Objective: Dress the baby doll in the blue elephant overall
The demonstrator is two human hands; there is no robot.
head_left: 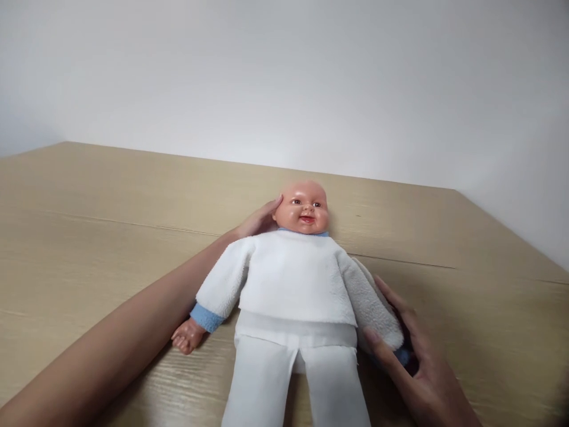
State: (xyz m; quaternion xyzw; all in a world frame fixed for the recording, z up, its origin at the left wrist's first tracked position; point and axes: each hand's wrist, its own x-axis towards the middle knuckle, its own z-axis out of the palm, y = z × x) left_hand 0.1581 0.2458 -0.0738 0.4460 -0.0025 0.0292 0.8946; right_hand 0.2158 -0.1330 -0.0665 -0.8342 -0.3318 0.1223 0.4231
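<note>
A baby doll (297,279) lies face up in the middle of the view, its feet towards me and cut off by the lower edge. It has a bald plastic head, a fuzzy white top with blue collar and cuffs, and white trousers. My left hand (260,218) cups the side of the doll's head from behind, thumb near its ear; most of the fingers are hidden. Around the doll's sleeve on the right is my right hand (413,350), thumb on the near side and fingers on the far side. That sleeve hides the doll's hand there.
A wooden table (111,190) with light grain and thin seams lies under the doll. Beyond its far edge rises a plain pale wall (284,77). My left forearm crosses the table from the lower left.
</note>
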